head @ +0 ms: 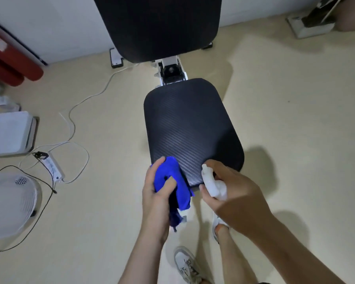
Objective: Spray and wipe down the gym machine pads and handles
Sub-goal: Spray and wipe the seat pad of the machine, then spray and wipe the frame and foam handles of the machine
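A gym bench stands in front of me with a black textured seat pad (190, 124) and a raised black back pad (158, 25) beyond it. My left hand (157, 198) grips a bunched blue cloth (172, 181) at the near left corner of the seat pad. My right hand (232, 193) holds a small white spray bottle (213, 184), its nozzle pointing up over the pad's near edge. The white hinge bracket (171, 71) joins the two pads.
On the beige floor to the left lie a white power strip (53, 167) with looping cables, a white fan (10, 203) and a white box (8, 134). Red cylinders (10, 58) rest by the wall. My shoes (186, 265) stand below the bench.
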### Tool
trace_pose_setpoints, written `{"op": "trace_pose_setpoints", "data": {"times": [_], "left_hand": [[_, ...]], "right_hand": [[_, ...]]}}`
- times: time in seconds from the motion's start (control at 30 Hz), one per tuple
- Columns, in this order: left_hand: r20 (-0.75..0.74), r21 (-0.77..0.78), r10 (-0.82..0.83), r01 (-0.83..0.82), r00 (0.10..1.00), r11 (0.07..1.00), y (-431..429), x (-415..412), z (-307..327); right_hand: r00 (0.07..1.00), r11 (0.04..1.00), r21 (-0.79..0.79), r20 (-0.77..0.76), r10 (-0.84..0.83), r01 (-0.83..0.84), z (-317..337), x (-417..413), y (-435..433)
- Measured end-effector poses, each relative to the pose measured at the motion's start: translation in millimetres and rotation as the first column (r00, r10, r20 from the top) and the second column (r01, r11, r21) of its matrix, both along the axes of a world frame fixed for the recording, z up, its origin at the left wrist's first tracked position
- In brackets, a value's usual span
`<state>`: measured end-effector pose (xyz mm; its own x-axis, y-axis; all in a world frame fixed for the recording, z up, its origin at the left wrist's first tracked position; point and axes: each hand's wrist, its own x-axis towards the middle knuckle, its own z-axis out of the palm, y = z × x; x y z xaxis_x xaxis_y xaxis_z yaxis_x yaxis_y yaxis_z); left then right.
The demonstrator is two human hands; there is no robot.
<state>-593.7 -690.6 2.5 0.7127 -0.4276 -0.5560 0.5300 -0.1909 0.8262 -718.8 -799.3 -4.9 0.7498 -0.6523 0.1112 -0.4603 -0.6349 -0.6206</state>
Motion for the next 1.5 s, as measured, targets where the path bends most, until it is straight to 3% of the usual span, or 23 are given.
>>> {"op": "trace_pose_setpoints", "data": {"times": [0.1,0.2,0.37,0.43,0.5,0.57,0.63,0.73,0.83,0.9,1.1,1.27,1.4,1.5], "left_hand": [[0.048,0.084,0.101,-0.105,0.994,0.991,-13,-16,-16],[0.129,0.117,0.190,-0.206,0.973,0.972,-22,-18,-30],[0.123,0.075,0.347,-0.358,0.930,0.931,-31,-14,-31],[-0.011,0.107,0.415,-0.411,0.910,0.905,-29,-6,-31],[-0.292,0.102,0.405,-0.392,0.867,0.914,-26,10,-27],[-0.370,0.145,0.337,-0.304,0.866,0.942,-23,29,-23],[-0.395,0.187,0.372,-0.322,0.840,0.928,-27,40,-18],[-0.200,0.298,0.377,-0.310,0.904,0.903,-39,33,-5],[-0.036,0.353,0.123,-0.102,0.992,0.930,-46,9,4],[-0.047,0.330,0.085,-0.064,0.995,0.942,-52,14,27],[-0.050,0.182,0.301,-0.288,0.952,0.940,-44,72,111],[0.018,0.005,0.262,-0.262,0.965,0.965,-51,116,186],[0.051,-0.047,0.233,-0.231,0.971,0.972,-43,152,234],[0.161,-0.062,0.189,-0.182,0.969,0.981,-23,189,267]], "right_hand": [[1.000,0.989,0.149,-0.012,-0.004,0.006,21,25,10],[1.000,0.915,0.405,-0.017,0.003,0.004,34,41,12],[0.999,0.882,0.470,0.021,0.031,-0.037,37,57,-1],[0.999,0.867,0.496,0.006,0.052,-0.048,38,61,-6],[0.997,0.851,0.522,0.000,0.075,-0.064,44,64,-14],[0.996,0.842,0.536,-0.032,0.088,-0.058,50,69,-19],[0.990,0.840,0.537,-0.056,0.127,-0.077,61,79,-26],[0.970,0.844,0.509,-0.067,0.236,-0.170,74,92,-41],[0.966,0.823,0.543,-0.075,0.246,-0.167,85,103,-53],[0.966,0.800,0.573,-0.052,0.252,-0.178,98,110,-62],[0.976,0.805,0.554,0.084,0.200,-0.212,141,144,-82],[0.974,0.839,0.499,0.053,0.219,-0.216,191,185,-80],[0.965,0.842,0.474,0.089,0.246,-0.258,232,220,-67],[0.963,0.854,0.444,0.113,0.245,-0.270,261,250,-55]]}}
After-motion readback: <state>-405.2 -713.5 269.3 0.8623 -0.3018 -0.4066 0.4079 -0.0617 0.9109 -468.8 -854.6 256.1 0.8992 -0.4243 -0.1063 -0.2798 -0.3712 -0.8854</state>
